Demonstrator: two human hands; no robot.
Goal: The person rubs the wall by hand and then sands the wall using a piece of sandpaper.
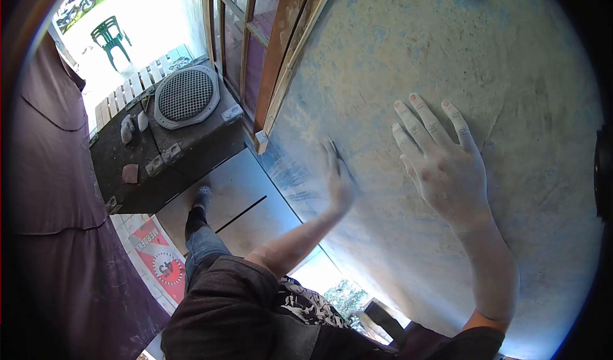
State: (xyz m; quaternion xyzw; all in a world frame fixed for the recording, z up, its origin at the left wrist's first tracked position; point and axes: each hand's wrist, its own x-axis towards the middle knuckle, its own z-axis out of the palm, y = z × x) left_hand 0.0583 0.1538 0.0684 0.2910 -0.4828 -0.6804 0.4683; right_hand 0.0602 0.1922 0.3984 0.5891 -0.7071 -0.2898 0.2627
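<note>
My right hand (444, 168) lies flat against the plastered wall (523, 73), fingers spread and coated in pale dust. To its left, my left hand (338, 184) is at the same wall, near the wooden door frame. Motion blurs its fingers, which point upward along the surface. A dark edge shows beside those fingertips, and I cannot tell whether it is a held piece or shadow. The wall is patchy grey and beige, with bluish worn spots and smeared marks around my left hand.
A dark table (153, 162) at left bears a round speaker grille (186, 96), power sockets (163, 158) and a reddish-brown square piece (130, 173). A paned wooden door (262, 47) adjoins the wall. A green chair (111, 39) stands outside; a purple curtain (54, 187) hangs left.
</note>
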